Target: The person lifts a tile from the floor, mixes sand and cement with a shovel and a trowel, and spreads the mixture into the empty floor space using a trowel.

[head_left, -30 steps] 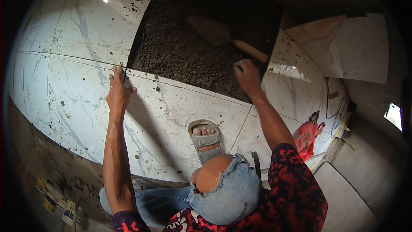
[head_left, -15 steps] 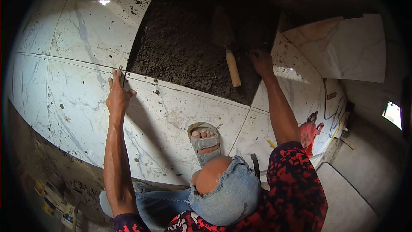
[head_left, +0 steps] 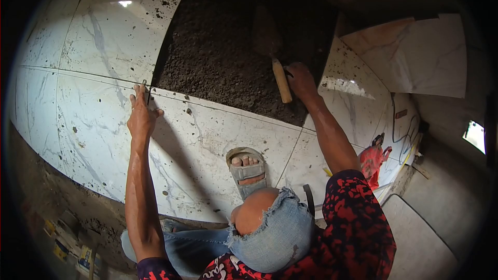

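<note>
My left hand rests on the white marbled floor tile, fingers stretched forward and thumb out to the side. Just ahead of its fingertips, at a tile corner, is a small looped thing, too small to name. A trowel lies on the dark, crumbly bed, its wooden handle pointing towards me and its blade in shadow. Right beside that handle is my right hand, fingers partly bent, with a dark gap between thumb and forefinger. Shadow hides whether it touches the handle.
A loose marbled tile leans at the right. Beyond my right arm lie a red cloth or bag and a dark cable. My sandalled foot stands on the tile in front. Crumbs dot the tiles.
My right hand has moved left across the dark bed, up to the trowel handle. The trowel and my left hand stay where they were.
</note>
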Available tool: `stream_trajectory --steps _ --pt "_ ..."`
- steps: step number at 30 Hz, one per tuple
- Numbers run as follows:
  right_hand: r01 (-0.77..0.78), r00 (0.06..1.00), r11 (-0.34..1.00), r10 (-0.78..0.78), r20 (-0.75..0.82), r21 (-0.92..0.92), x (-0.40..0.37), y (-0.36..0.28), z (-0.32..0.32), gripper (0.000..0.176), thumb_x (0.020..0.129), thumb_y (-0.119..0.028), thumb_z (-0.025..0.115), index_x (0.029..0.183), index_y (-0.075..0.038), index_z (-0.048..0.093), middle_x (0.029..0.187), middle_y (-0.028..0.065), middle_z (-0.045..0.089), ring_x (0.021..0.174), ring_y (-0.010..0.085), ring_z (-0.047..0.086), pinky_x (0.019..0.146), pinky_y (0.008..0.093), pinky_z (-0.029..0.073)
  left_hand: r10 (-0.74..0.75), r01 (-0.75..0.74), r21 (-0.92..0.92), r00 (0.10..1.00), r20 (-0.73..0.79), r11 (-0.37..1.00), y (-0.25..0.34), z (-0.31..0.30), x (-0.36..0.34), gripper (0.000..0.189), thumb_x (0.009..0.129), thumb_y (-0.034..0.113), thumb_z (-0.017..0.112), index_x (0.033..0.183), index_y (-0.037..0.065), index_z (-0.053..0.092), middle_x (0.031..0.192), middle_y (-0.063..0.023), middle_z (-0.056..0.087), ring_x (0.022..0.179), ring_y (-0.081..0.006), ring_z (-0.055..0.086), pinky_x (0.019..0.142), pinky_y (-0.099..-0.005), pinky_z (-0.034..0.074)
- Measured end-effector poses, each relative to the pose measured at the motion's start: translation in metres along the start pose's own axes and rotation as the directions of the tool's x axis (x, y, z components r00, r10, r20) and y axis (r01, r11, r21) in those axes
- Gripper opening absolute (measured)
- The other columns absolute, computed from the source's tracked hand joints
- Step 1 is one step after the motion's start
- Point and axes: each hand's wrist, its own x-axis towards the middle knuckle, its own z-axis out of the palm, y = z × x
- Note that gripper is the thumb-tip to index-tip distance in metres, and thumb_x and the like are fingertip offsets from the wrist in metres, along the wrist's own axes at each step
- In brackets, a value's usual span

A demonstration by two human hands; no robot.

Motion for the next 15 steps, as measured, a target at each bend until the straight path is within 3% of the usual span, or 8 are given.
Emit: stream_trajectory --steps 5,7,9,11,15 --pt "-0.009 0.999 1.000 0.008 0.040 0.008 0.004 0.007 0.000 0.023 0.075 -0.008 0.061 0.098 -0.005 0.064 0.097 0.0167 0.060 0.096 0.0340 0.056 0.084 0.0419 0.046 0.027 -0.027 -0.014 0.999 -0.018 1.000 -0.002 0.002 0.000 0.092 0.069 0.013 0.075 0.144 0.017 0.023 0.152 -0.0023 0.021 0.139 -0.0274 0.020 0.101 -0.0404 0.040" --pt "-0.074 0.990 0.997 0.071 0.124 0.021 0.012 0.016 -0.013 0.020 0.078 -0.012 0.060 0.097 -0.005 0.064 0.094 0.0171 0.062 0.091 0.0354 0.059 0.081 0.0431 0.048 0.031 -0.031 -0.010 0.999 -0.016 0.999 -0.004 0.005 0.001 0.092 0.069 0.013 0.075 0.145 0.017 0.023 0.152 -0.0025 0.021 0.139 -0.0276 0.020 0.101 -0.0404 0.040" --pt "-0.155 0.984 0.987 0.158 -0.080 0.042 0.019 0.044 -0.018 0.023 0.075 -0.014 0.063 0.096 -0.004 0.064 0.090 0.0179 0.064 0.088 0.0338 0.062 0.079 0.0409 0.049 0.027 -0.028 -0.005 0.999 -0.016 1.000 -0.004 0.003 0.004 0.092 0.069 0.013 0.075 0.145 0.017 0.022 0.152 -0.0027 0.021 0.139 -0.0277 0.020 0.101 -0.0404 0.040" --pt "-0.329 0.921 0.942 0.335 -0.199 0.065 0.032 0.057 -0.043 0.022 0.078 -0.017 0.061 0.096 -0.005 0.064 0.093 0.0182 0.065 0.091 0.0340 0.062 0.079 0.0409 0.049 0.011 -0.011 0.015 1.000 -0.017 1.000 -0.002 0.002 0.001 0.093 0.069 0.013 0.076 0.145 0.017 0.022 0.152 -0.0025 0.021 0.139 -0.0278 0.020 0.102 -0.0402 0.040" --pt "-0.288 0.947 0.952 0.268 -0.175 -0.099 0.052 0.105 -0.045 0.022 0.080 -0.017 0.058 0.098 -0.005 0.063 0.095 0.0181 0.065 0.093 0.0344 0.062 0.079 0.0419 0.049 0.014 -0.015 -0.010 1.000 -0.012 1.000 -0.001 0.001 0.001 0.094 0.068 0.013 0.076 0.145 0.018 0.022 0.152 -0.0022 0.020 0.139 -0.0275 0.020 0.102 -0.0403 0.039"
